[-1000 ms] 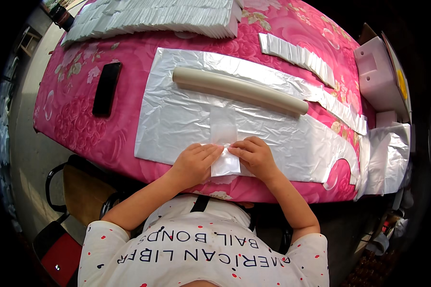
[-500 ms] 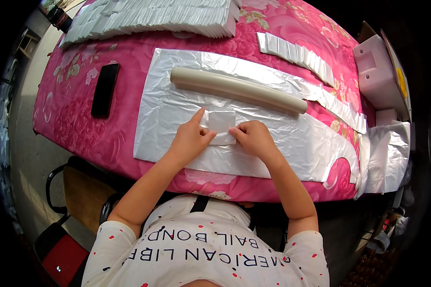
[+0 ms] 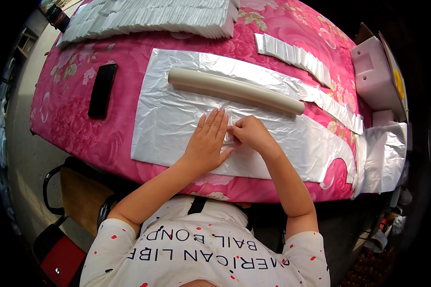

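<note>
A small folded square of white plastic film (image 3: 229, 138) lies on a large sheet of the same shiny film (image 3: 163, 115). My left hand (image 3: 207, 143) rests flat over the square with its fingers stretched out and covers most of it. Beside it, my right hand (image 3: 252, 136) pinches the square's right edge between thumb and forefinger. Just beyond both hands, a long beige tube (image 3: 234, 91) lies slantwise across the sheet.
A large stack of folded white film (image 3: 153, 21) fills the far left. A row of folded pieces (image 3: 294, 57) lies far right. A black phone (image 3: 103, 91) sits at left. White foam boxes (image 3: 376, 71) and hanging film (image 3: 383, 158) stand at the right edge.
My left hand has gone from holding the square's left side to lying flat over it. My right hand still pinches the right edge.
</note>
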Motion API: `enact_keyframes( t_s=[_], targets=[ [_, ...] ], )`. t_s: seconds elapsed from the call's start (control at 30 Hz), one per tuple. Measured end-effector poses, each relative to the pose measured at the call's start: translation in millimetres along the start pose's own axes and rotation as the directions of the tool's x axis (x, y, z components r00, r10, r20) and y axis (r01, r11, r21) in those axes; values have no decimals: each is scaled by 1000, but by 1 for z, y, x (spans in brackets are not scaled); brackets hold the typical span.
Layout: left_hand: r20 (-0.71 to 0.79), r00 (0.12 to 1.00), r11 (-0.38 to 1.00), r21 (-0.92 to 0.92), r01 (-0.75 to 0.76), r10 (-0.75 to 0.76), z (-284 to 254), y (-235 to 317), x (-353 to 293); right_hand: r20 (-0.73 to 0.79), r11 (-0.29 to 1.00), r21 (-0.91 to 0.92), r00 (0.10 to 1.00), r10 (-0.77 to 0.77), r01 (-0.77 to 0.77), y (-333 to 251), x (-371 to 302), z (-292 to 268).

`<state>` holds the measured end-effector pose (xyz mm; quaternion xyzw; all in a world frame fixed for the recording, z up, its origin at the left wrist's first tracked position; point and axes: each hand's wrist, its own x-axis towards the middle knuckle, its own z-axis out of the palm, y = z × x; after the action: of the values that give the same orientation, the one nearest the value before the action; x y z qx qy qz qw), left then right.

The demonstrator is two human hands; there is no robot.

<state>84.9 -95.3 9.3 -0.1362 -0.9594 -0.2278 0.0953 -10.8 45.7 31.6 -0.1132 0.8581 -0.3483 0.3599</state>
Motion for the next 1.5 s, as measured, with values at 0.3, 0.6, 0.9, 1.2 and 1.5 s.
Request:
enact_keyframes(
  t_s=[0.3,0.6,0.9,1.2,1.5],
  targets=[
    [137,984,992,64,107,-114,18,-7,2,-135,981,-192,991,10,-36,-7,-10,7],
    [133,985,993,58,102,-109,17,-8,-1,-225,930,-366,974,-42,-44,2,-37,-1],
    [-173,985,981,-192,-12,-22,-12,-18,-45,-179,644,-570,688,-703,510,-7,-27,26],
    [694,505,-185,-664,724,-513,-55,-3,-170,-82,619,-533,692,-717,577,-21,0,110],
    [496,401,-184,-775,605,-770,-62,-2,-181,277,563,-254,617,-736,786,-58,-70,170]
  ],
)
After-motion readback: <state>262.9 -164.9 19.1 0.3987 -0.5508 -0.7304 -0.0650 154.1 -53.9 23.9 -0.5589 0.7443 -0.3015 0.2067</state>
